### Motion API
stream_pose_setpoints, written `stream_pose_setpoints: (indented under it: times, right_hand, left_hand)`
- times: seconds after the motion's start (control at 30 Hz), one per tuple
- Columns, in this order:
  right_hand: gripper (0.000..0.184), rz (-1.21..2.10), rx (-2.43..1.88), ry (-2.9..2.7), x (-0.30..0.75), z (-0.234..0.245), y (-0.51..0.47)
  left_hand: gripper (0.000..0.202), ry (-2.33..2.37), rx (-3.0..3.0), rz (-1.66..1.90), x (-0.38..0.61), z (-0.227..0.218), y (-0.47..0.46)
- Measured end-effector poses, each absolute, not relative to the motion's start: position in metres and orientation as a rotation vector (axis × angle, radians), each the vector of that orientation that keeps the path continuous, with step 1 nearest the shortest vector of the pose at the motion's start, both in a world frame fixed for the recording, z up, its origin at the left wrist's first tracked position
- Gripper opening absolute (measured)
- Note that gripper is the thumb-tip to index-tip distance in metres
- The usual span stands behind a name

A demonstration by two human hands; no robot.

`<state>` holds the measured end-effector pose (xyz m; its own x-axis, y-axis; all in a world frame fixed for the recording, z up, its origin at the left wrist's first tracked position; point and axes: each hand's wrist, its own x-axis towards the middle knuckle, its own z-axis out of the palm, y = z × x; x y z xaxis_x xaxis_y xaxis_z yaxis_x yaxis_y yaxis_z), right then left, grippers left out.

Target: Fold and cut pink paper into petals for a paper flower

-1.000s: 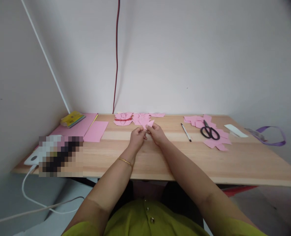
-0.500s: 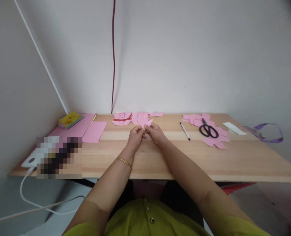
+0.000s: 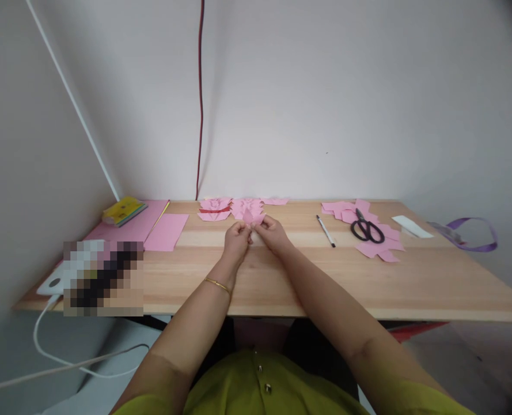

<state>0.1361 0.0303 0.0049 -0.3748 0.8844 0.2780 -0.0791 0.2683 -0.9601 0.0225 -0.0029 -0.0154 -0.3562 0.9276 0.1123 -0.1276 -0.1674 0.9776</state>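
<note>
My left hand (image 3: pixel 236 240) and my right hand (image 3: pixel 273 234) meet over the middle of the wooden table (image 3: pixel 281 276). Both pinch a small folded pink paper piece (image 3: pixel 254 218) between their fingertips. Just behind the hands, several folded pink paper shapes (image 3: pixel 232 208) lie in a row near the wall. A gold bangle sits on my left wrist.
Flat pink sheets (image 3: pixel 166 231) and a yellow pad (image 3: pixel 124 210) lie at the far left. A pen (image 3: pixel 325 230), black scissors (image 3: pixel 367 227) on pink offcuts, a white strip (image 3: pixel 412 226) and a purple ribbon (image 3: pixel 471 233) lie to the right. A white cable (image 3: pixel 65 357) hangs off the left edge.
The pink piece's pointed tip has dropped lower between my fingers and looks flatter. My hands stay in about the same spot.
</note>
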Motion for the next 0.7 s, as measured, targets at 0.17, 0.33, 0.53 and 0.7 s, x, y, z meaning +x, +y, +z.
stream_pose_setpoints:
  times: [0.17, 0.33, 0.53, 0.7]
  right_hand:
    - [0.025, 1.280, -0.763, -1.563, 0.134, 0.003, 0.031]
    - [0.024, 1.249, -0.901, -1.509, 0.135, -0.004, 0.037]
    - [0.027, 1.285, -0.855, -1.526, 0.135, -0.005, 0.038]
    - [0.029, 1.296, -0.854, -1.573, 0.139, -0.004, 0.039]
  left_hand:
    - [0.027, 1.261, 0.994, 1.642, 0.022, -0.014, -0.002]
    - [0.024, 1.285, 1.094, 1.567, 0.023, -0.014, -0.004]
    - [0.023, 1.301, 1.039, 1.616, 0.024, -0.015, -0.004]
    - [0.021, 1.323, 1.122, 1.554, 0.023, -0.017, -0.004]
